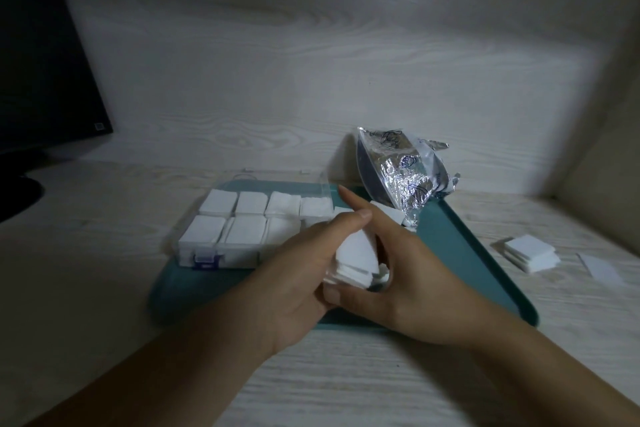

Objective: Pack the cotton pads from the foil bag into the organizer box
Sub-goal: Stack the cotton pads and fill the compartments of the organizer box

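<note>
Hands: left hand [304, 274] & right hand [398, 274] w/ fingers curled round cotton pad stack [349, 253] over teal tray [450, 239], prob. squaring it for organizer box [242, 229]; foil bag [398, 177] at tray's far edge.

Dim, bluish light falls brightest on the pale wall [311, 62] above the foil bag [405, 177], whose creases glint, while the near foreground sinks into shadow, edges bow with wide-angle distortion, and everything looks slightly soft.

A home desk nook: pale wood-grain desk [104, 288], dark monitor [41, 62].
</note>
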